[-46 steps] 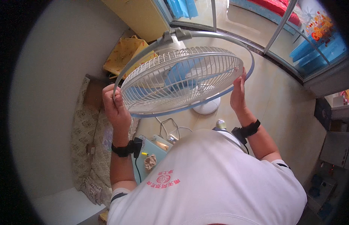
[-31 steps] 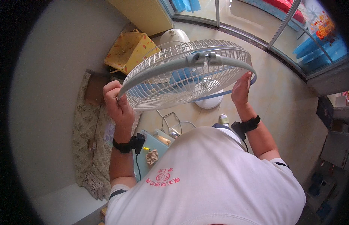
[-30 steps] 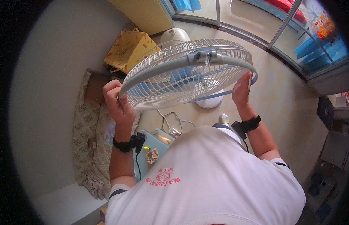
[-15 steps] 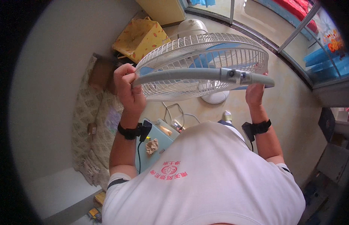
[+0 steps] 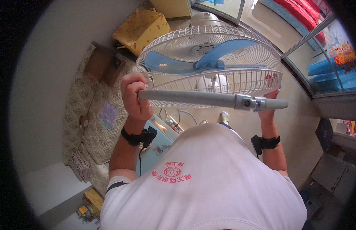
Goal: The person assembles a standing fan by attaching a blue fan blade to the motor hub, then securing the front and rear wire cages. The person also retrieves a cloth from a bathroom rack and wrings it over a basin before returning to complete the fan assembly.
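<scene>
An electric fan stands in front of me, its white rear grille [image 5: 166, 43] and three blue blades [image 5: 239, 46] exposed. Between my hands is the white wire front grille [image 5: 247, 81], held apart from the rear one on my side. A grey rim band [image 5: 193, 97] with a metal clasp [image 5: 245, 102] runs along the grille's near edge. My left hand [image 5: 135, 97] is closed round the left end of band and grille. At the right end my right hand [image 5: 268, 111] grips from beneath, fingers partly hidden by the band. The white motor housing [image 5: 204, 19] shows behind.
A yellow fabric bin [image 5: 139, 32] sits at the far left, near a brown cardboard box [image 5: 103, 67] on a quilted cover [image 5: 95, 132]. A pale blue-green surface [image 5: 155, 142] lies below my left forearm, beside cables. Glass sliding doors [image 5: 306, 34] line the far right.
The front grille with its grey band has come away from the rear grille, toward me and lower in view. A gap has opened, baring the blades. Both hands still hold it.
</scene>
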`<state>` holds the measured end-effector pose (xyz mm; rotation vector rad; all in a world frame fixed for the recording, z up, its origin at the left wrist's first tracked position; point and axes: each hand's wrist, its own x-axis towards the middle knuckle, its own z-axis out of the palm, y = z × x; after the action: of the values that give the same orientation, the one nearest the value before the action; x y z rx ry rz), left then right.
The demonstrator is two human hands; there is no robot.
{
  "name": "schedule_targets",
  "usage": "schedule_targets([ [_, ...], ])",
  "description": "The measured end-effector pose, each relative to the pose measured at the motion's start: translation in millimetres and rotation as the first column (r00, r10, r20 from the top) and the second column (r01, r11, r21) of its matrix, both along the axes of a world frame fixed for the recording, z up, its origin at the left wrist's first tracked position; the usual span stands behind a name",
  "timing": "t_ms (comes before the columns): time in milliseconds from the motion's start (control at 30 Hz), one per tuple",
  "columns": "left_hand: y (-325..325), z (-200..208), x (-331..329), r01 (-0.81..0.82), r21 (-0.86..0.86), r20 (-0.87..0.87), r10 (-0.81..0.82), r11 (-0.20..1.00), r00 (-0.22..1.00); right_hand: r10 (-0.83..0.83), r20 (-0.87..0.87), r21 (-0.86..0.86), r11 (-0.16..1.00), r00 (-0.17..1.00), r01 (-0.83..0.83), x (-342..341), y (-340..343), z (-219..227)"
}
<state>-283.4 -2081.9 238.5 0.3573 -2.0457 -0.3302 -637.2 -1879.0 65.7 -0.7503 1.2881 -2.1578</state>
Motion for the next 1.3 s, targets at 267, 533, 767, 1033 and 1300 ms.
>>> schedule_targets([
  [267, 9.9, -60.8, 41.5, -0.058, 0.396, 0.050, 0.042, 0.916, 0.998, 0.220, -0.122, 0.214, 0.958, 0.968, -0.191, -0.6, 11.3, 10.8],
  [533, 14.6, -117.9, 48.9, -0.076, 0.648, -0.067, 0.156, 0.758, 0.985, 0.347, -0.341, 0.573, 0.814, 0.873, -0.100, 36.3, -1.6, 62.2],
  [767, 27.4, -120.7, 32.5, -0.181, 0.565, 0.150, 0.116, 0.805, 0.982, 0.438, -0.634, 0.585, 0.811, 0.637, 0.024, 79.0, -18.7, 85.5],
  [1033, 25.7, -118.7, 28.4, -0.156, 0.527, 0.179, 0.070, 0.835, 0.981, 0.354, -0.859, 0.409, 0.909, 0.369, 0.078, 98.1, -18.4, 80.9],
  [1300, 3.8, -111.3, 31.9, 0.037, 0.526, 0.156, -0.139, 0.849, 0.978, 0.269, -0.907, 0.295, 0.955, 0.325, 0.034, 84.0, -16.9, 77.6],
])
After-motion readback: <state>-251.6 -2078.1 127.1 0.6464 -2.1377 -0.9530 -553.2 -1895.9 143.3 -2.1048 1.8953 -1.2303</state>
